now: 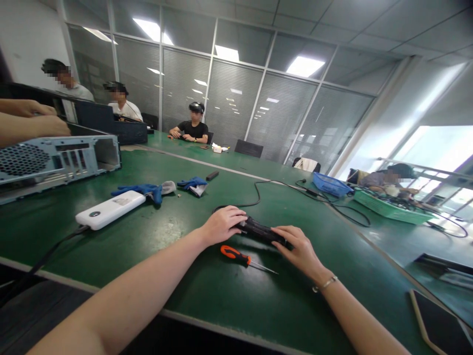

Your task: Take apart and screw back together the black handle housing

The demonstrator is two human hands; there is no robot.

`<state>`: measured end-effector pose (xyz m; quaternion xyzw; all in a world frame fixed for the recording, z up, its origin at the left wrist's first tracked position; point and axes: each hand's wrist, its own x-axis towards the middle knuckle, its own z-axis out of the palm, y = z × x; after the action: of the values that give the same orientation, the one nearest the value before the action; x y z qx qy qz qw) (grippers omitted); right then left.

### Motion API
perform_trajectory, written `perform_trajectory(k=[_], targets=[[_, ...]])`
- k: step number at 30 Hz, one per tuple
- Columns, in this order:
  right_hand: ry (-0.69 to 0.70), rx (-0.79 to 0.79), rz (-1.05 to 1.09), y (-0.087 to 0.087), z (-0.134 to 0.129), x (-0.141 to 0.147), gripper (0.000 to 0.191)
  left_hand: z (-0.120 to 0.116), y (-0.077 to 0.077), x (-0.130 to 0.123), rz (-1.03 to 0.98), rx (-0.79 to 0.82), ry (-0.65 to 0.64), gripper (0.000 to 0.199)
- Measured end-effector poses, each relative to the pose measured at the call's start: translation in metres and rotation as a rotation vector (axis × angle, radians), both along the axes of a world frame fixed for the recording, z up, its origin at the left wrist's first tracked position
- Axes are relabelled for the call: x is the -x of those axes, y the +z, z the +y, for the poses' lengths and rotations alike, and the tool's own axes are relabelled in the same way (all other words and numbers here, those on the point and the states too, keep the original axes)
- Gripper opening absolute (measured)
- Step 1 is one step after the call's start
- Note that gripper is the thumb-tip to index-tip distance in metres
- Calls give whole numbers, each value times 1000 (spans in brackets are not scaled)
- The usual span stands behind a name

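A long black device (261, 230) with a dark cord lies low over the green table in front of me; its exact kind I cannot make out. My left hand (224, 224) is closed on its left end, fingers curled over the top. At the other end my right hand (295, 246) grips it between thumb and fingers, a bracelet on the wrist. Just in front of the device, on my side, rests a screwdriver (248, 258) with an orange and black handle, its shaft pointing right. The cord (257, 192) runs from behind my left hand across the table.
A white power bank (111, 209) with a cable and blue gloves (148, 191) lie left. Another person's hands (40, 121) work over a metal computer case (74, 158). Baskets, blue (331, 185) and green (391, 209), stand right. A phone (439, 320) lies near right. Several people sit around.
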<state>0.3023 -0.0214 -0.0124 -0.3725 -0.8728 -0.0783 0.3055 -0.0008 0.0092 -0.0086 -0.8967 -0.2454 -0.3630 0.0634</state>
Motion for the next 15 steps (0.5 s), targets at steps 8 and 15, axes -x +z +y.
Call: perform_trajectory(k=[8, 15], targets=[[-36, -93, -40, 2, 6, 1, 30, 4, -5, -5, -65, 67, 57, 39], [-60, -70, -66, -8, 16, -5, 32, 8, -13, -2, -73, 191, 92, 49]])
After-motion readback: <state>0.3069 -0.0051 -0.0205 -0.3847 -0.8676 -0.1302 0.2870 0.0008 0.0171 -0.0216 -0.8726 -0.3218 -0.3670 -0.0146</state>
